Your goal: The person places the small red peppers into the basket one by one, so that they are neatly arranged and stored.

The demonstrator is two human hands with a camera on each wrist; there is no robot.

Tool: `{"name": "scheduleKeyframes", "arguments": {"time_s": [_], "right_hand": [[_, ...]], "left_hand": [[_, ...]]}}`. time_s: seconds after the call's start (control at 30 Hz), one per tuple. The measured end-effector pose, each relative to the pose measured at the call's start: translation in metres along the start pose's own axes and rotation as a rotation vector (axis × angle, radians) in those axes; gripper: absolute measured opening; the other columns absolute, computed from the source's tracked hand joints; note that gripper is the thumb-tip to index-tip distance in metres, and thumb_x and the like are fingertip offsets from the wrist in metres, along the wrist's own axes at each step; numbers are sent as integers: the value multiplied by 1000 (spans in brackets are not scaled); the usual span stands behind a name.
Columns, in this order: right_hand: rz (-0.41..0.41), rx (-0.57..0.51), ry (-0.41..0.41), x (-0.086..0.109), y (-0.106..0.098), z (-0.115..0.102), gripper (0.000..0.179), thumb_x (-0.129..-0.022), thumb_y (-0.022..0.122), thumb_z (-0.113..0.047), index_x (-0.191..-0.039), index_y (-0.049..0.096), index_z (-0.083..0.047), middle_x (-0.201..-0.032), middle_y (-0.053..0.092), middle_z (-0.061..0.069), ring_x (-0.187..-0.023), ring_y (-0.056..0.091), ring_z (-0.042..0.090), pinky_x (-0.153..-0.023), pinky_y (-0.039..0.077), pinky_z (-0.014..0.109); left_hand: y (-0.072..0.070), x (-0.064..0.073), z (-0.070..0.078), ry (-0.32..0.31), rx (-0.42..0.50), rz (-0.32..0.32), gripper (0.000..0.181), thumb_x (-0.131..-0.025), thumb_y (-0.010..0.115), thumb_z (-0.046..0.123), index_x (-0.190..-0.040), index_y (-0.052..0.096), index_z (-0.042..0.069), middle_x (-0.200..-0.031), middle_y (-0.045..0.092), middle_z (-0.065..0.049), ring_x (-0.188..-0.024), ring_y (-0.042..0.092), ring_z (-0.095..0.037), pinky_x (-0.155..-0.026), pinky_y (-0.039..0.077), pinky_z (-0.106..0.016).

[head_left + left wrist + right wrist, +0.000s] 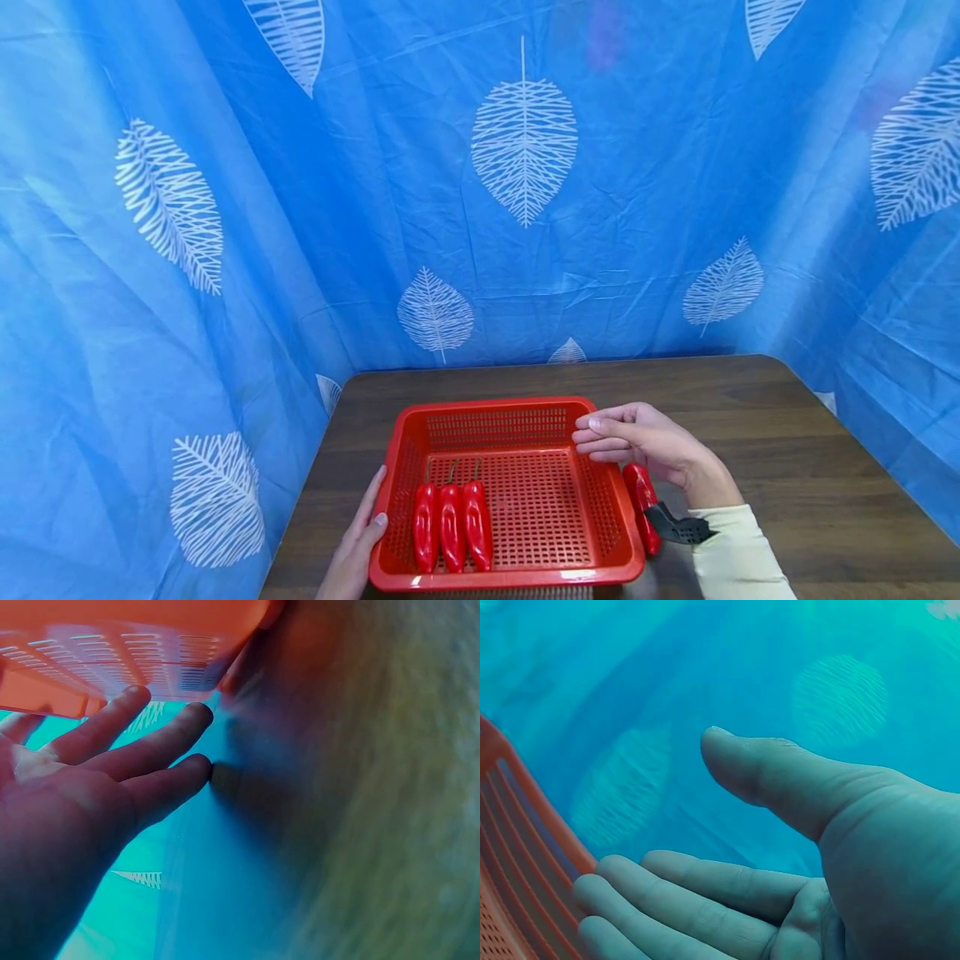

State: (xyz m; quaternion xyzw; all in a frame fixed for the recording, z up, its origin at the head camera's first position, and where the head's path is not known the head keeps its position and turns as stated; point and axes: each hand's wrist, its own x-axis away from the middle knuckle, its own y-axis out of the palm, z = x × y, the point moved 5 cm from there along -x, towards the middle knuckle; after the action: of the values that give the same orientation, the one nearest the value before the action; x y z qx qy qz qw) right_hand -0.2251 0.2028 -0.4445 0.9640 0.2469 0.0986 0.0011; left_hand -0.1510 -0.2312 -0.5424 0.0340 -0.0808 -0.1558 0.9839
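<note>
A red plastic basket (pixel 525 577) with slotted sides stands on the table in the head view. Three glossy red chili peppers (pixel 452 527) with green stems lie side by side in its left half. My left hand (pixel 358 537) rests against the basket's left side, thumb at the rim; the left wrist view shows its other fingers (pixel 150 754) extended and spread beside the wall. Over the basket's right rim is my right hand (pixel 637 437), fingers fairly straight and holding nothing. Another red chili pepper (pixel 640 492) lies outside the basket on the right, partly hidden by the wrist camera strap.
The brown wooden table (pixel 780 467) extends to the right of the basket and behind it. A blue curtain (pixel 360 208) with white leaf prints encloses the back and both sides. A black wrist mount (pixel 678 527) sits on the right forearm.
</note>
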Motion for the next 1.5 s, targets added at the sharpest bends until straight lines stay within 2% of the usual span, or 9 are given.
{"name": "scheduleKeyframes", "arguments": {"time_s": [0.17,0.37,0.47,0.57,0.77,0.97,1.13,1.3,1.5], "right_hand": [[26,-52,-15,20,-21,8,51,-115,57,-20,-152,52,14,-139,74,22,-125,76,31,-106,60,46],[96,-35,12,43,-51,18,43,-116,54,-23,-147,62,7,-133,79,12,-124,77,27,-105,62,42],[121,-6,34,51,-62,25,48,-117,53,-25,-149,59,10,-132,80,9,-124,77,26,-104,62,41],[148,17,65,58,-69,35,54,-116,54,-26,-151,53,15,-134,79,12,-124,77,26,-105,62,42],[208,48,128,67,-77,53,58,-115,59,-29,-149,53,18,-137,75,23,-123,77,30,-103,64,42],[291,92,211,73,-84,63,62,-112,64,-33,-145,56,19,-133,75,26,-120,78,34,-98,66,43],[338,147,277,71,-83,69,69,-109,70,-36,-145,55,22,-130,76,29,-117,78,37,-96,66,46],[369,211,316,67,-80,73,67,-108,71,-35,-141,58,22,-125,77,29,-112,79,37,-94,67,47],[409,269,366,62,-77,78,60,-105,76,-34,-134,66,17,-118,80,26,-106,81,37,-91,68,47]], "left_hand": [[0,1,0,-12,-3,-7,75,-117,43,32,-178,-1,30,-181,3,-29,-156,37,-54,-111,57,-59],[0,2,1,-19,-2,-5,76,-117,44,32,-178,-1,29,-181,2,-29,-157,36,-55,-110,57,-58],[0,2,1,-34,7,2,77,-117,45,32,-178,-1,30,-181,2,-28,-158,35,-56,-110,57,-59],[-1,2,1,-47,12,9,77,-116,46,34,-178,0,32,-182,4,-27,-157,36,-55,-110,58,-58],[-2,2,2,-36,-4,8,76,-117,46,34,-178,1,32,-181,6,-28,-155,42,-51,-109,59,-57],[-2,2,2,-50,7,5,77,-116,47,35,-177,1,34,-181,5,-28,-154,45,-49,-108,59,-58],[-3,2,3,-47,15,12,76,-116,47,34,-178,2,34,-181,6,-28,-153,45,-49,-108,59,-59],[-3,2,2,-50,8,24,77,-116,48,33,-178,3,34,-181,7,-27,-154,44,-50,-107,60,-59],[-2,2,2,-1,-29,34,75,-116,46,31,-178,5,29,-181,9,-27,-154,41,-52,-106,61,-54]]}}
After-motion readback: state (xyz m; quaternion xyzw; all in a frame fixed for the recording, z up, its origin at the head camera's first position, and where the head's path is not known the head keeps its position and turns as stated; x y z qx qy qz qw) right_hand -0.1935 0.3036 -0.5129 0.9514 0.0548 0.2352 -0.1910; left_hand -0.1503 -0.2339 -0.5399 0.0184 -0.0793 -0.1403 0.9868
